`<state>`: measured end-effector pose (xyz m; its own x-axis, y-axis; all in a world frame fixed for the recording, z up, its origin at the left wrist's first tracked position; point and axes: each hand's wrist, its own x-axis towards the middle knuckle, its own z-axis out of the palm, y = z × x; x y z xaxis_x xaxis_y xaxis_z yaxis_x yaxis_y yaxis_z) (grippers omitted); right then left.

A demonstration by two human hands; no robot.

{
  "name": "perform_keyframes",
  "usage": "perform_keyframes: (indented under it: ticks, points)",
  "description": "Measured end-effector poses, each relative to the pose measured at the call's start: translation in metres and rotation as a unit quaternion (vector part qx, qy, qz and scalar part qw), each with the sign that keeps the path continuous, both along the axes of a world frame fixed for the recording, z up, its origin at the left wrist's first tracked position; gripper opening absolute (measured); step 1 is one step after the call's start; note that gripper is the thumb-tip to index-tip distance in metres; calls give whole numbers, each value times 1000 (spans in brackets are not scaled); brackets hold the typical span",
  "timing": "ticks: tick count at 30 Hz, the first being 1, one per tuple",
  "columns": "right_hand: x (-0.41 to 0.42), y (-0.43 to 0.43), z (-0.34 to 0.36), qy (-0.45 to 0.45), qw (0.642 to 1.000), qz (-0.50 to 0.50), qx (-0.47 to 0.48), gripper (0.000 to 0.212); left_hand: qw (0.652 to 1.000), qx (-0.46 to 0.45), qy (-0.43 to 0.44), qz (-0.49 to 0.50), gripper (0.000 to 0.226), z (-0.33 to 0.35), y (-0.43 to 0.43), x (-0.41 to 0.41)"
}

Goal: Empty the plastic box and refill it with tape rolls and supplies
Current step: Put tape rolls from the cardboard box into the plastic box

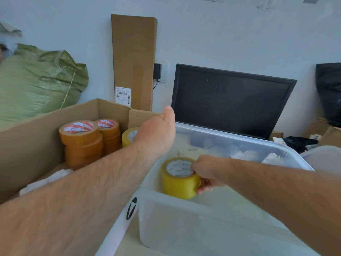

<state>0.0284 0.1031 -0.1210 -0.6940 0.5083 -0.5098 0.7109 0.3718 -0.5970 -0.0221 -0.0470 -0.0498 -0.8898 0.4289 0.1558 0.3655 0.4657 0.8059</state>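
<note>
Two bare arms point(77, 200) come in from the bottom. The right hand point(206, 172) grips a yellow tape roll point(178, 180), with its thumb on top and its fingers curled round the side. This roll stands in the near left corner of the clear plastic box point(184, 233), close to the wall. The box floor beside it is open, and some white bits point(243, 154) lie at the far end. A white strip with a black mark point(132, 207) lies between the two boxes.

The left hand point(160, 128) reaches over the edge of the cardboard box point(33, 137), thumb up. Its fingers are hidden, so it is not clear if it holds anything. Just past it is a second yellow roll point(127, 135). Beside that stand two stacks of orange tape rolls point(83, 145) with red and white labels, too blurry to read.

Behind, a black screen point(230, 100) leans by the wall. A tall flat cardboard point(134, 52) has a barcode sticker point(123, 95) too small to read. One green sack point(40, 80) sits on the left.
</note>
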Motion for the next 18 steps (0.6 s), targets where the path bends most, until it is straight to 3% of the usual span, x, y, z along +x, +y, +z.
perform_keyframes:
  ticks: [7,10,18]
  points:
    - [5,1,-6,12,999,-11,-49,23,1000,6,0,-3,62,0,1,1]
    - [8,-2,-4,24,997,-1,-75,38,1000,-1,2,1,57,0,0,3]
    - [13,-14,15,9,1000,23,-17,51,1000,5,-14,-1,65,2,0,3]
